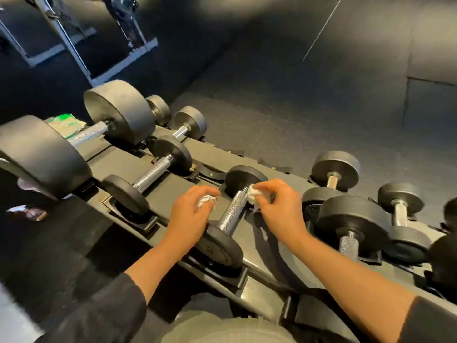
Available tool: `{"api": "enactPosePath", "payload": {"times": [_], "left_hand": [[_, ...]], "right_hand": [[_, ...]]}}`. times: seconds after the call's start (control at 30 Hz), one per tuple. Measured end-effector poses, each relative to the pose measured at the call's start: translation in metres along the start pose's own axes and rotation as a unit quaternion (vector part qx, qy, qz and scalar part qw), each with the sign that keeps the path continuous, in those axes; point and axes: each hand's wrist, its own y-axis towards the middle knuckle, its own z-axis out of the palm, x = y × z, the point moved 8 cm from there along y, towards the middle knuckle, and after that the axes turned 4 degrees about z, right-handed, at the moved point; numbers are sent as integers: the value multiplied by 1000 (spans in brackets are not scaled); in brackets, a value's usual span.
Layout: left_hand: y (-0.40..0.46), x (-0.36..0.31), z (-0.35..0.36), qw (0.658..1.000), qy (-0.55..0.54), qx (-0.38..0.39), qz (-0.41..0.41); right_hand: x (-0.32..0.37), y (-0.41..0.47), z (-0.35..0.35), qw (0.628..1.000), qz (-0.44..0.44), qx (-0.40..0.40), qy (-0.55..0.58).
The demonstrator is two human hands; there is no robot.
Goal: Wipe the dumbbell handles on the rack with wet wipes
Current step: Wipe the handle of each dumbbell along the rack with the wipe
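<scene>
On the rack (173,194), the right hand (277,206) pinches a white wipe (252,195) against the dumbbell handle (233,210); at nine o'clock, the left hand (193,219) grips a crumpled wipe (205,201).

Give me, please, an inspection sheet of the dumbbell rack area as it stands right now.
Surface: dark metal rack, sloped, with cradles; some cradles stand bare.
Job's things: small dumbbell lies in its cradle between the hands, knurled handle exposed; white wipe touches the handle's far end; second crumpled wipe is held beside it.
Clutter: green and white packet lies on the rack behind the large dumbbell.
Grippers: right hand pinches the white wipe; left hand grips the second crumpled wipe.
Cables: nothing seen.
Surroundings: dark rubber floor; grey machine frame at the far left; more dumbbells to the right.
</scene>
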Motion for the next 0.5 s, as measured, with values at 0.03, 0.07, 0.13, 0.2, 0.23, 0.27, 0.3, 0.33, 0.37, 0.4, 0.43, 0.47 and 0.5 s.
{"api": "enactPosePath", "payload": {"times": [0.03, 0.07, 0.13, 0.2, 0.23, 0.27, 0.3, 0.33, 0.37, 0.4, 0.43, 0.47, 0.5], "left_hand": [[8, 8, -4, 1000, 4, 4, 1], [17, 15, -6, 1000, 17, 10, 7], [32, 31, -8, 998, 54, 29, 27], [40, 46, -8, 994, 80, 52, 55], [43, 53, -6, 991, 87, 65, 73], [44, 59, -4, 989, 89, 78, 91], [45, 65, -1, 986, 86, 90, 109], [44, 70, 2, 984, 82, 101, 124], [44, 74, 6, 981, 81, 112, 138], [44, 77, 10, 978, 82, 122, 149], [43, 80, 14, 975, 83, 130, 159], [42, 82, 17, 973, 83, 135, 169], [41, 82, 19, 971, 82, 137, 178]], "right_hand": [[3, 4, 1, 1000, -4, 2, -17], [8, 7, 5, 999, -7, 8, -35], [16, 12, 16, 997, -5, 19, -73], [21, 15, 31, 993, 8, 32, -116], [22, 15, 38, 990, 21, 41, -133], [22, 14, 45, 987, 32, 47, -149], [23, 11, 49, 985, 38, 48, -161], [23, 7, 50, 984, 43, 44, -169], [24, 3, 51, 984, 51, 42, -168], [23, -4, 51, 984, 60, 46, -159], [22, -11, 52, 986, 74, 57, -140], [20, -19, 52, 986, 97, 75, -113], [19, -26, 54, 984, 123, 97, -84]]}}
